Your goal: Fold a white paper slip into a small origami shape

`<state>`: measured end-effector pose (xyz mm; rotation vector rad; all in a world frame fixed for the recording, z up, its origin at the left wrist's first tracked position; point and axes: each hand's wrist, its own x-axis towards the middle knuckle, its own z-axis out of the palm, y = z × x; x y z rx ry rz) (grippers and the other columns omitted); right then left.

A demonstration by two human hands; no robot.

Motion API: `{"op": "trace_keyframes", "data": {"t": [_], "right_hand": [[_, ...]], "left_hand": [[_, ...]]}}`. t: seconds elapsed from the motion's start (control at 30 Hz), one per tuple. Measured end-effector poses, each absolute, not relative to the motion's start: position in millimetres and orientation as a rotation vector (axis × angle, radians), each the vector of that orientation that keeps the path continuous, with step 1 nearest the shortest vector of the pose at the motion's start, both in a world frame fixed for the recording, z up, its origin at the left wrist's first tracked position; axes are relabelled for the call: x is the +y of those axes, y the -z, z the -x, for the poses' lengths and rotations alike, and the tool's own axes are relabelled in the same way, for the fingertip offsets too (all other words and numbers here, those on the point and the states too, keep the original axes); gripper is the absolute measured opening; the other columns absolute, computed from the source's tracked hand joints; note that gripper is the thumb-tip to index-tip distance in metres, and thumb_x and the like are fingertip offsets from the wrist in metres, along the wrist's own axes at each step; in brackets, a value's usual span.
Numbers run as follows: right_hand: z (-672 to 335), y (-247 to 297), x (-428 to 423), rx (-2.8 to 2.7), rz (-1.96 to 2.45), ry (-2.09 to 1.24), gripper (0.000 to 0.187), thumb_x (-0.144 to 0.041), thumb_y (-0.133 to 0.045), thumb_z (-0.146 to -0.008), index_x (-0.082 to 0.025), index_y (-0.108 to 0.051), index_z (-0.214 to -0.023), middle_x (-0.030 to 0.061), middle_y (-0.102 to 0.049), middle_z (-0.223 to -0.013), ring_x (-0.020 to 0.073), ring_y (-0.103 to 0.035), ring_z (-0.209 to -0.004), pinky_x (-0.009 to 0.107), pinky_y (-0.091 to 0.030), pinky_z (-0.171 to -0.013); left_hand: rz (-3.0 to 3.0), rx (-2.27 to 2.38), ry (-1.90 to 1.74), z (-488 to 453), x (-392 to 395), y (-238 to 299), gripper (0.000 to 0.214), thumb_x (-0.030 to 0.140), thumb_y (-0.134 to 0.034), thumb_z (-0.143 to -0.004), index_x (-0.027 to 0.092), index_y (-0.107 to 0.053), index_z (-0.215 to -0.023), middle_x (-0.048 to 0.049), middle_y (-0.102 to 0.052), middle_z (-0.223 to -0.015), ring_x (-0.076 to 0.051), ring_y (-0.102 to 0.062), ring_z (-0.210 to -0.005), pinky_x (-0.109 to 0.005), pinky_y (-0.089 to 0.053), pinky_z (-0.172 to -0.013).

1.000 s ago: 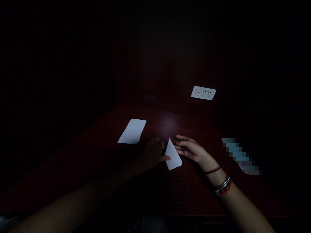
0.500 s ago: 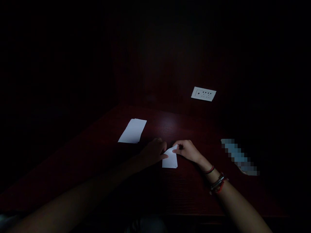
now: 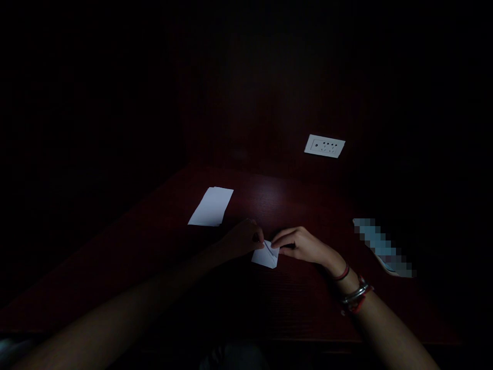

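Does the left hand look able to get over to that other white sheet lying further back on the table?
Probably yes. The left hand rests at the small folded paper, and the white sheet lies just beyond it on bare dark table, with nothing visible between them.

Matt white paper [image 3: 265, 255] on glossy wood table [image 3: 292, 298].

a dark reddish wood-grain surface [image 3: 292, 303] carries everything, dimly lit. a small folded white paper [image 3: 265, 257] lies flat near its middle. a larger white sheet [image 3: 211, 206] lies well apart at about 10 o'clock from it. a blurred pale object [image 3: 381, 247] lies at 3 o'clock.
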<state>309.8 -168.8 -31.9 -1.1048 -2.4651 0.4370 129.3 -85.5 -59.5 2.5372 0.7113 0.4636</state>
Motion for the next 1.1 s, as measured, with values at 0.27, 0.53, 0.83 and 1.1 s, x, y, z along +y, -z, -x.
{"op": "trace_keyframes", "data": {"t": [0.27,0.53,0.83,1.1], "right_hand": [[-309,28,-171,-2.516,1.104,-0.471,0.022,-0.014,-0.047,-0.073,-0.017,-0.060,-0.090,0.0036,-0.058,-0.091,0.0112,-0.054,-0.080,0.022,-0.041,-0.073],[-309,28,-171,-2.562,1.109,-0.447,0.023,-0.013,-0.047,-0.073,-0.017,-0.059,-0.092,0.0040,-0.057,-0.094,0.0115,-0.053,-0.081,0.022,-0.040,-0.074],[-310,30,-172,-2.587,1.107,-0.454,0.025,-0.010,-0.046,-0.072,-0.016,-0.059,-0.093,0.0041,-0.055,-0.096,0.0110,-0.053,-0.082,0.022,-0.040,-0.075],[-311,28,-172,-2.617,1.099,-0.466,0.030,-0.007,-0.047,-0.069,-0.015,-0.058,-0.096,0.0049,-0.054,-0.100,0.0118,-0.051,-0.087,0.022,-0.038,-0.079]], "left_hand": [[-2.599,0.701,-0.492,-128,-87,56,0.019,0.031,-0.054,-0.062,0.018,-0.053,-0.075,0.0012,-0.052,-0.076,-0.012,-0.046,-0.073,-0.022,-0.033,-0.063],[-2.675,0.622,-0.392,-132,-88,59,0.008,0.022,-0.046,-0.069,0.018,-0.052,-0.072,0.0022,-0.052,-0.072,-0.010,-0.046,-0.066,-0.020,-0.032,-0.058],[-2.814,0.669,-0.359,-132,-97,55,0.013,0.023,-0.045,-0.072,0.020,-0.053,-0.082,0.0008,-0.053,-0.083,-0.013,-0.048,-0.076,-0.024,-0.033,-0.065],[-2.986,0.695,-0.199,-130,-113,45,0.023,0.017,-0.037,-0.075,0.019,-0.056,-0.087,-0.0053,-0.055,-0.086,-0.018,-0.050,-0.080,-0.028,-0.036,-0.064]]}}
